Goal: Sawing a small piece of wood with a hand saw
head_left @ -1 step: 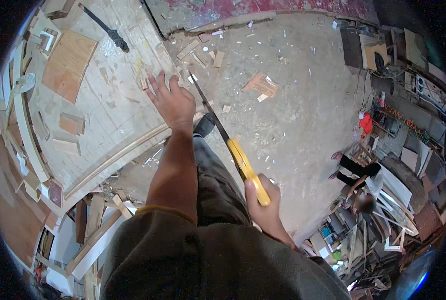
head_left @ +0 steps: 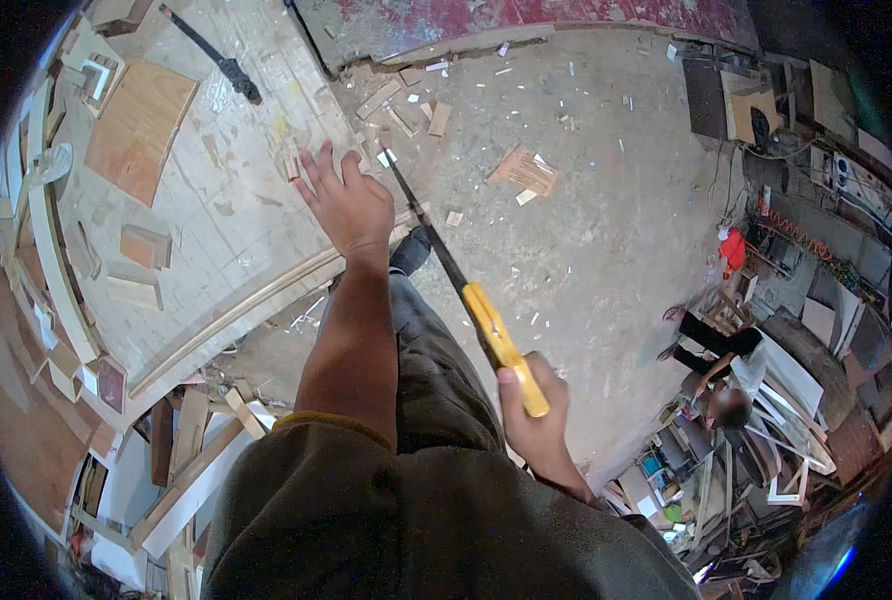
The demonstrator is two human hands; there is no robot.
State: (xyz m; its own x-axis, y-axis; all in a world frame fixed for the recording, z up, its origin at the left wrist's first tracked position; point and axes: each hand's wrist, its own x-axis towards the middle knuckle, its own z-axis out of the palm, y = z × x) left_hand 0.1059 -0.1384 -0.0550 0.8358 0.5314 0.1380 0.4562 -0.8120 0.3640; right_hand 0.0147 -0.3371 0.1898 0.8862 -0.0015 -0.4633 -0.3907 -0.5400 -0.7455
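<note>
My right hand (head_left: 539, 410) is wrapped round the yellow handle of a handsaw (head_left: 448, 258). Its dark, narrow blade points away from me and a little to the left, past the edge of the workbench (head_left: 251, 230). My left hand (head_left: 351, 207) lies palm down at that edge with its fingers spread. Beneath it or beside it runs a long pale wooden strip (head_left: 256, 312), and the strip's far end comes close to the blade. Whether the teeth touch the wood I cannot make out. A small wood block (head_left: 292, 168) sits by my left fingertips.
On the bench lie a brown plywood panel (head_left: 142, 130), a dark bar-like tool (head_left: 228, 70) and small wood blocks (head_left: 146, 246). Offcuts (head_left: 524, 172) litter the concrete floor. Lumber (head_left: 191, 470) is stacked at lower left. Another person (head_left: 721, 362) is at the right among wood pieces.
My right hand and the saw have shifted slightly toward me and to the right. My left hand stays almost in place.
</note>
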